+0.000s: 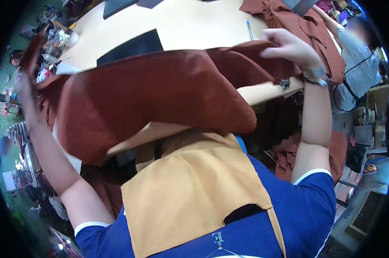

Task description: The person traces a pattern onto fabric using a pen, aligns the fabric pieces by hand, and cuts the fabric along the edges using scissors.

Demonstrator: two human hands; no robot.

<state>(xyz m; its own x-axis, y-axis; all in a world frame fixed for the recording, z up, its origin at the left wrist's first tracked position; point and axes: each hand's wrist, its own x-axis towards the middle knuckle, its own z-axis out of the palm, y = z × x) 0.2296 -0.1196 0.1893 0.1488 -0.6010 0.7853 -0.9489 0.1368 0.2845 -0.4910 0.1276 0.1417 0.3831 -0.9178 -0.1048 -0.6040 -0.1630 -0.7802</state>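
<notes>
A large rust-brown piece of cloth (160,90) is stretched in the air between both my hands, above the table's near edge. My left hand (25,81) is raised far out to the left and grips one end of it. My right hand (289,46), with a watch on the wrist, pinches the other end at upper right. The cloth sags in the middle and hangs over my mustard apron (190,185) and blue shirt.
A pale wooden table (194,21) lies ahead with a black mat (132,46), a blue pen (249,29) and more rust cloth pieces (306,26) at its far right. Another person (358,64) sits at the right. Cloth scraps (289,155) lie below the table; clutter fills the left.
</notes>
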